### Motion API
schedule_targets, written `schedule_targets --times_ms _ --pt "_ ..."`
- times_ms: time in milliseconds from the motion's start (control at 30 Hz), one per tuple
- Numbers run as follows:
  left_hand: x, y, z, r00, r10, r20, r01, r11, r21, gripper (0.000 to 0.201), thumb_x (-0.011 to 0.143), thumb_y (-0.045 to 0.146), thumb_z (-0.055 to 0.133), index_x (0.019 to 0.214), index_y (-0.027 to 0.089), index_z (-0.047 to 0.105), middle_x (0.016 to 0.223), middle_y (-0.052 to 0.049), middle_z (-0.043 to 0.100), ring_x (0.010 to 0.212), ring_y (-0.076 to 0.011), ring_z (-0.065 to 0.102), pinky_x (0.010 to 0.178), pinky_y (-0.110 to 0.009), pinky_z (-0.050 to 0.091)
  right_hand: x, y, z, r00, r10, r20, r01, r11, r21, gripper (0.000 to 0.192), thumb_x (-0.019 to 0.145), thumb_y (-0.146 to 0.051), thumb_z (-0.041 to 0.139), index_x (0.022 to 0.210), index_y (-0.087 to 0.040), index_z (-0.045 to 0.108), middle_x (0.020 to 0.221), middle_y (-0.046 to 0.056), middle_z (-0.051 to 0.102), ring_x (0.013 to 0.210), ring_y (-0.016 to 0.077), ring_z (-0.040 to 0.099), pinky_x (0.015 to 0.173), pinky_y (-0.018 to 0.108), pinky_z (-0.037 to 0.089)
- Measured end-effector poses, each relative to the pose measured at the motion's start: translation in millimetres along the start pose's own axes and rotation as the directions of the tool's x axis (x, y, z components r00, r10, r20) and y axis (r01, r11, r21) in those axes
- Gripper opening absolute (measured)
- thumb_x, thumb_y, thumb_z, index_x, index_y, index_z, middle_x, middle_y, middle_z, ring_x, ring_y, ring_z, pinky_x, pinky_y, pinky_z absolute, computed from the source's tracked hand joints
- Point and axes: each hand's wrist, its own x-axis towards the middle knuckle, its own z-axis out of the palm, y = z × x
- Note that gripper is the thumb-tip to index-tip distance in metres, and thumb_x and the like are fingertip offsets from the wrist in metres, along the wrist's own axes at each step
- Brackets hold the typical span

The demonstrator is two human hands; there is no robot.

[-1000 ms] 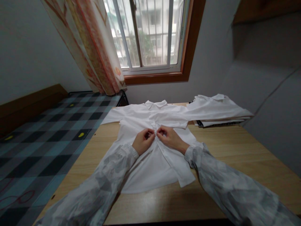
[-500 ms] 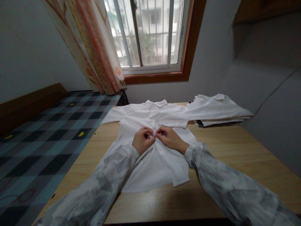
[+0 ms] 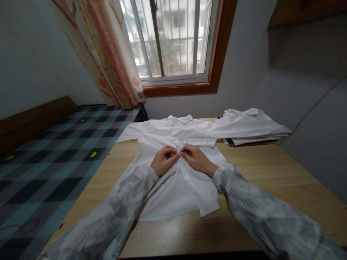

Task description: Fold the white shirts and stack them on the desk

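A white shirt (image 3: 173,187) lies flat and face up on the wooden table (image 3: 257,173), collar toward the window. My left hand (image 3: 163,160) and my right hand (image 3: 195,159) meet at the middle of its front placket. Each hand pinches one edge of the placket, fingertips almost touching, at a button. Below the hands the lower front of the shirt lies partly open, with the right flap folded outward. Both of my arms wear pale patterned sleeves.
A stack of folded white garments (image 3: 252,126) sits at the table's back right. A bed with a dark checked cover (image 3: 54,151) runs along the left side. Behind are a window (image 3: 173,39) and a patterned curtain (image 3: 108,54).
The hands stay at the same spot on the placket. The lower right flap of the shirt has shifted a little to the left and lies narrower.
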Motion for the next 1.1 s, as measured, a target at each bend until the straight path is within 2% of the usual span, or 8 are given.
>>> schedule_targets --times_ms 300,467,667,767,833,933,1000,1100 --pt "0.7 -4.6 1.8 0.998 -0.065 0.007 0.065 0.998 0.003 0.015 0.081 0.033 0.077 0.079 0.019 0.071 0.091 -0.004 0.069 0.079 -0.0161 0.06 0.072 -0.029 0.049 -1.8 -2.6 1.1 0.999 -0.041 0.017 0.042 0.998 -0.042 0.012 0.101 -0.028 0.067 0.092 -0.022 0.072 0.086 0.001 0.072 0.076 0.0173 0.06 0.071 0.031 0.044" --pt "1.3 -5.4 2.3 0.997 -0.079 0.026 0.08 0.996 -0.045 0.014 0.081 0.032 0.074 0.079 0.019 0.068 0.086 -0.001 0.066 0.078 -0.0154 0.059 0.072 -0.027 0.049 -1.6 -3.7 0.1 0.998 -0.059 0.033 0.06 0.997 -0.044 0.006 0.097 -0.027 0.073 0.095 -0.022 0.072 0.088 0.001 0.072 0.076 0.0172 0.06 0.072 0.031 0.045" --pt "2.5 -7.1 2.0 0.992 -0.124 0.004 0.124 0.988 -0.087 0.017 0.076 0.034 0.079 0.078 0.019 0.073 0.089 -0.004 0.072 0.078 -0.0164 0.064 0.074 -0.029 0.052 -2.3 -1.7 2.4 1.0 -0.02 0.014 0.021 0.998 -0.058 0.009 0.099 -0.019 0.066 0.095 -0.022 0.073 0.088 0.002 0.073 0.077 0.0181 0.062 0.073 0.031 0.044" --pt "3.3 -6.3 0.7 0.984 -0.179 -0.02 0.177 0.981 -0.08 0.022 0.076 0.039 0.083 0.083 0.02 0.076 0.086 -0.004 0.074 0.076 -0.0172 0.066 0.072 -0.03 0.053 -0.6 -5.3 -3.7 0.999 -0.048 0.0 0.047 0.988 -0.145 0.008 0.098 -0.02 0.066 0.094 -0.022 0.072 0.09 0.003 0.073 0.082 0.0208 0.063 0.078 0.034 0.047" --pt "6.3 -4.7 -4.2 0.972 -0.235 0.02 0.235 0.966 -0.103 0.028 0.078 0.046 0.084 0.086 0.02 0.076 0.081 -0.004 0.075 0.072 -0.018 0.067 0.07 -0.031 0.054 5.0 -10.7 -18.6 0.994 -0.109 -0.007 0.103 0.957 -0.271 0.007 0.097 -0.02 0.066 0.096 -0.023 0.072 0.097 0.007 0.073 0.093 0.0251 0.064 0.088 0.038 0.049" --pt "17.4 -3.0 -23.1 0.954 -0.283 0.099 0.291 0.953 -0.087 0.037 0.084 0.056 0.08 0.095 0.021 0.077 0.08 -0.005 0.076 0.071 -0.0198 0.07 0.067 -0.032 0.055 19.9 -15.7 -62.0 0.979 -0.186 -0.077 0.125 0.861 -0.493 0.011 0.096 -0.021 0.065 0.104 -0.023 0.072 0.113 0.013 0.073 0.112 0.0322 0.062 0.104 0.046 0.046" --pt "29.0 -5.3 -44.4 0.969 -0.235 0.083 0.234 0.972 0.016 0.04 0.085 0.058 0.08 0.101 0.021 0.076 0.091 -0.007 0.078 0.077 -0.0211 0.073 0.069 -0.033 0.056 29.0 -10.0 -101.1 0.958 -0.197 -0.207 0.026 0.781 -0.624 0.019 0.097 -0.026 0.064 0.113 -0.022 0.071 0.122 0.016 0.07 0.12 0.0355 0.059 0.109 0.05 0.044" --pt "48.3 -19.1 -86.7 0.99 -0.088 -0.108 0.111 0.968 0.225 0.042 0.084 0.056 0.078 0.106 0.02 0.074 0.122 -0.012 0.074 0.098 -0.0242 0.074 0.08 -0.034 0.058 31.4 16.4 -158.0 0.899 -0.166 -0.406 -0.2 0.669 -0.715 0.038 0.097 -0.038 0.063 0.13 -0.018 0.066 0.136 0.02 0.066 0.13 0.0392 0.054 0.113 0.053 0.041"
